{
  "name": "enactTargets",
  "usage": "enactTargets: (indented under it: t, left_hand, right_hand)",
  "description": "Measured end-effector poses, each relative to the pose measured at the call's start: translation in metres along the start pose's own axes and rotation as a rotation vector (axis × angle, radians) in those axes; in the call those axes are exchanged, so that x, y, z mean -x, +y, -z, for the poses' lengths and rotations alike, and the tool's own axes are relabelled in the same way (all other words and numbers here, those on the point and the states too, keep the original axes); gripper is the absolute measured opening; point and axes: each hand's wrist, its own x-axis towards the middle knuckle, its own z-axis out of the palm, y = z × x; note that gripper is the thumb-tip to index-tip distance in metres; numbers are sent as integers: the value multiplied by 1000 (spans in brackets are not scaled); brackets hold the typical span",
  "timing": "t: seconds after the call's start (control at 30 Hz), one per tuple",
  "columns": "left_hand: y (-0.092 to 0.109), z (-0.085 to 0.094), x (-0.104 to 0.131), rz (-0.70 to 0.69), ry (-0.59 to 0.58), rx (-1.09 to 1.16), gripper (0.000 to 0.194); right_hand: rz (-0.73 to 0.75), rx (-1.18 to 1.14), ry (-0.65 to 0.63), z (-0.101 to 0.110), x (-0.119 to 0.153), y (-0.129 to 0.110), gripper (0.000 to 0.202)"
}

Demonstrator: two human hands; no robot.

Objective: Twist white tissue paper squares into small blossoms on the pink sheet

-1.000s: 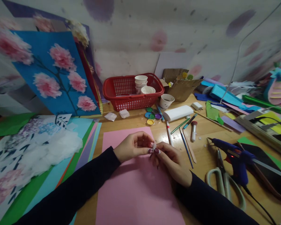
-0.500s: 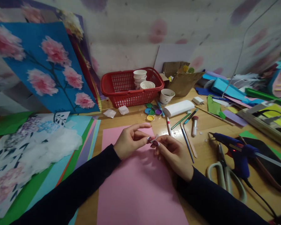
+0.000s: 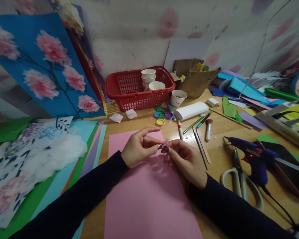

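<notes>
My left hand [image 3: 141,147] and my right hand [image 3: 185,159] meet fingertip to fingertip above a pink paper sheet [image 3: 149,202]. Between the pinched thumbs and forefingers is a small white scrap, perhaps tissue or thin paper [image 3: 167,140]; most of it is hidden by the fingers. Both hands are closed on it. To the left, a pile of crumpled white tissue [image 3: 57,152] lies on a flower-printed sheet [image 3: 5,186] and coloured papers.
Scissors [image 3: 241,186] and a blue glue gun [image 3: 254,159] with its red light lit lie at right. Brushes [image 3: 200,149], paint pots [image 3: 160,122], a paper cup [image 3: 178,99] and a red basket [image 3: 139,103] stand behind. A blue flower picture [image 3: 49,103] leans at left.
My fingertips have shifted slightly around the white scrap, still pinching it. The camera view has moved a little; the things on the table stay in place.
</notes>
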Motion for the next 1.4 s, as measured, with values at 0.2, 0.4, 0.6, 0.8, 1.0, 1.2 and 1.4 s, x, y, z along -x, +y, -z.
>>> enactTargets:
  t: [0.2,0.4,0.6,0.8,1.0,1.2,1.4]
  left_hand:
    - [-1,-2,1,12,36,-16,54]
    - [-1,-3,1,-12,69,-36,55]
    - [0,1,-4,3,143,14,56]
    - [2,1,-5,32,144,65,56]
    - [-1,17,-16,-33,391,198,40]
    - [-2,16,-16,89,278,345,28]
    - [0,11,-11,95,156,358,38]
  right_hand:
    - [-14,-4,5,0,0,1,22]
    - [-8,16,9,1,-2,3,24]
    - [-18,14,21,2,-2,7,23]
    - [-39,23,16,3,-3,10,20]
    - [-38,-22,55,3,-3,7,13]
    - [-95,-4,0,4,-2,7,15]
    - [68,293,127,4,-3,3,14]
